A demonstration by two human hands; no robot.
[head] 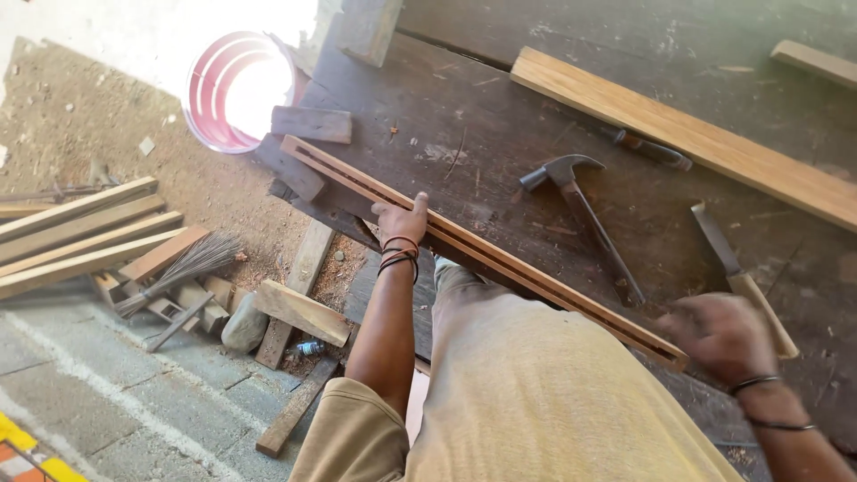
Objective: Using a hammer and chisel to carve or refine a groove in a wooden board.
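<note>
My left hand (402, 219) grips a long grooved wooden strip (500, 254) that lies diagonally along the near edge of a dark workbench (500, 116). My right hand (719, 335), blurred, is at the strip's right end, its fingers curled near the wood; whether it holds the strip is unclear. A claw hammer (580, 210) lies on the bench just beyond the strip. A chisel with a wooden handle (741, 277) lies right beside my right hand.
A long pale plank (687, 134) runs across the bench's far side, a dark-handled tool (652, 150) beside it. Small wood blocks (312, 123) sit at the bench's left end. Below on the ground are a pink bucket (234, 89), stacked boards (80, 232), a broom (183, 268) and offcuts (299, 312).
</note>
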